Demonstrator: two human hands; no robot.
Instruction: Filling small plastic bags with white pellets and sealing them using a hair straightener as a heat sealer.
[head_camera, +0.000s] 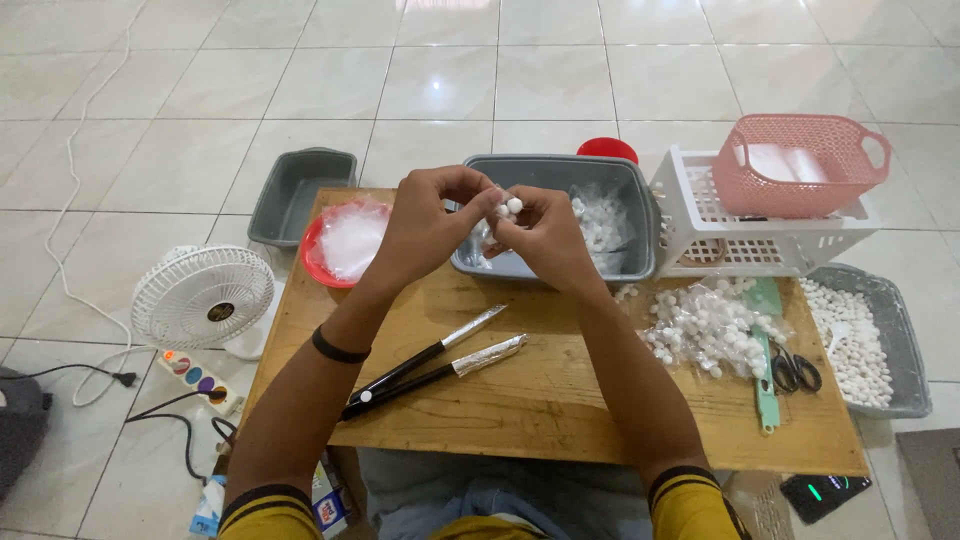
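I see left hand (425, 228) and right hand (545, 235) pressed together, both pinching small white balls (508, 207) in a clear bag | held over gray tub's (560, 170) near-left rim | both hands equally near.

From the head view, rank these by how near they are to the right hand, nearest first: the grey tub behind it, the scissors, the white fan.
1. Grey tub, directly behind the right hand, which overlaps its front wall.
2. Scissors, lower right on the wooden table, beside the heap of white balls.
3. White fan, far left, on the floor off the table.
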